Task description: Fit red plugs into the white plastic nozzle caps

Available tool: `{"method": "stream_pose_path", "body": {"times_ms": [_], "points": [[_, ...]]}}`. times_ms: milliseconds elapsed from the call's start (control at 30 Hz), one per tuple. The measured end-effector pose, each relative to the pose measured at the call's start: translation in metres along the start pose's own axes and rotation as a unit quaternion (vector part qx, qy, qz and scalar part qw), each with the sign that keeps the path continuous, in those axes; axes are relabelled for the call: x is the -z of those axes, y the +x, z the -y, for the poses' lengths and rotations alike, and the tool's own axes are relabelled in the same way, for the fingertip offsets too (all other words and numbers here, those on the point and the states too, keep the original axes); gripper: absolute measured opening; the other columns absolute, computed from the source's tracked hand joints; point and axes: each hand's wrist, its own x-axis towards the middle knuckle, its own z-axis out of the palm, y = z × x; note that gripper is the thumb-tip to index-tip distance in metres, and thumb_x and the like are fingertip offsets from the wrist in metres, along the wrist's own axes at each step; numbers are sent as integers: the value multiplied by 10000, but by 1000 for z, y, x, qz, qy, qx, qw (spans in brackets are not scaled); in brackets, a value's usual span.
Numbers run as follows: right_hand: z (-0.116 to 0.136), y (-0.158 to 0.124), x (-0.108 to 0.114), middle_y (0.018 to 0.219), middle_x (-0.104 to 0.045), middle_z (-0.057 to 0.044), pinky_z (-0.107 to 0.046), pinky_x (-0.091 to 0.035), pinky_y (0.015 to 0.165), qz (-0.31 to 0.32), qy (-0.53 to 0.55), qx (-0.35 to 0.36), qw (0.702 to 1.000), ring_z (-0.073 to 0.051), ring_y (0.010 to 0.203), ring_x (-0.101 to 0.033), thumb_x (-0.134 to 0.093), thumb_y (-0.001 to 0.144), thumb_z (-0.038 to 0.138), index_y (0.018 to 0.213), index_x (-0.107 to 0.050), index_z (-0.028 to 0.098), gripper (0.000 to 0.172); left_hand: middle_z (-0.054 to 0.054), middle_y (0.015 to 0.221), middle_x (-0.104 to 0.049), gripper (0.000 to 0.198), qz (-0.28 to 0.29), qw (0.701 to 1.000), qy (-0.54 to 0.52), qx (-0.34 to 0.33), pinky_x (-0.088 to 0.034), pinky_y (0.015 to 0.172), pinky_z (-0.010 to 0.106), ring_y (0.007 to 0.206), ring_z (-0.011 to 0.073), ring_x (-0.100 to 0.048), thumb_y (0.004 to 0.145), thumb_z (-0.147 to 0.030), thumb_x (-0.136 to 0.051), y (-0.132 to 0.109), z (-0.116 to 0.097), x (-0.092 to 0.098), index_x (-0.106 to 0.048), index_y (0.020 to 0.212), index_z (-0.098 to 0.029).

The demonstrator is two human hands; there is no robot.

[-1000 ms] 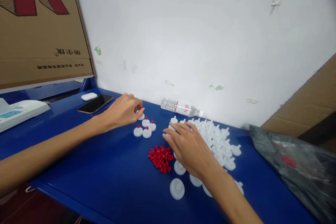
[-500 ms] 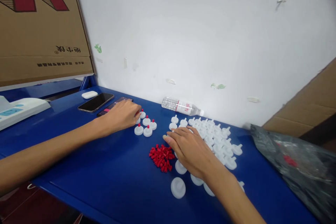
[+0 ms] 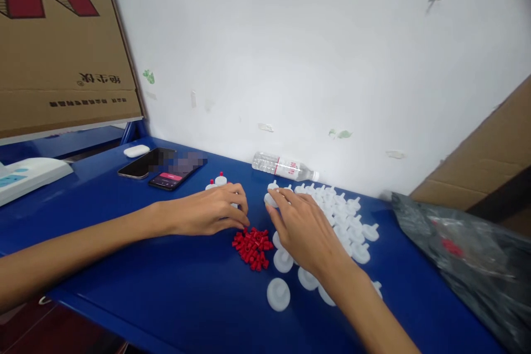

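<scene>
My left hand (image 3: 222, 210) is at the far edge of a pile of small red caps (image 3: 252, 249); its fingers are curved, the tips a little apart, and nothing shows between them. White round lids with red tips (image 3: 220, 180) stand behind it, partly hidden. My right hand (image 3: 302, 227) has its thumb and forefinger around a white spouted lid (image 3: 270, 199) at the left of its group. Several more white spouted lids (image 3: 342, 215) lie behind and under that hand, some covered by it. One white lid (image 3: 278, 294) rests apart, nearer the front.
A clear water bottle (image 3: 286, 167) lies along the wall. Two phones (image 3: 176, 174) and a white case (image 3: 136, 151) are at the back left, with a white device (image 3: 33, 177) beyond. A dark plastic bag (image 3: 464, 265) covers the right side of the blue table (image 3: 174, 298).
My left hand has moved right, from the red-tipped lids to the red pile. My right hand has shifted slightly up, its thumb and forefinger now around a white lid.
</scene>
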Motion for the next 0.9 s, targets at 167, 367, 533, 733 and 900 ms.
{"method": "stream_pose_path", "body": {"times_ms": [167,367,533,733,900], "points": [[1,1,2,1196,-718,-132,-458,-476,990,-27,7,3,1000,-249,1047,-687,-449,1036,224,1248,-621,156,281,52,944,-723,260,12,999,-24,-20,-461,897,313,906,187,-606,958,-104,-628,2,3,-1,-755,1113,-270],[3,1,6,1044,-738,-95,-385,-512,817,-96,18,-3,995,-239,861,-671,-562,1003,308,1154,-655,170,225,80,977,-717,209,40,998,37,-15,-434,829,329,952,223,-574,999,-158,-572,1,6,-6,-754,1066,-237],[3,1,8,1082,-701,-98,-379,-520,785,-98,31,-11,995,-230,842,-650,-523,1018,262,1160,-628,181,195,74,962,-695,169,22,996,81,1,-415,842,342,939,221,-553,1008,-177,-564,0,8,-11,-730,1006,-205],[4,2,7,1176,-669,-100,-432,-518,884,-45,57,6,997,-247,977,-638,-424,1033,158,1240,-572,192,256,70,969,-683,126,-56,994,67,59,-430,931,360,965,216,-564,987,-192,-552,-2,5,-11,-671,1021,-167],[4,1,6,1241,-653,-106,-444,-520,941,-46,89,31,994,-252,1071,-622,-465,985,83,1462,-387,204,498,76,985,-681,254,-139,987,61,53,-484,837,339,902,193,-591,1017,-173,-511,-2,5,-10,-654,1227,-176]]}}
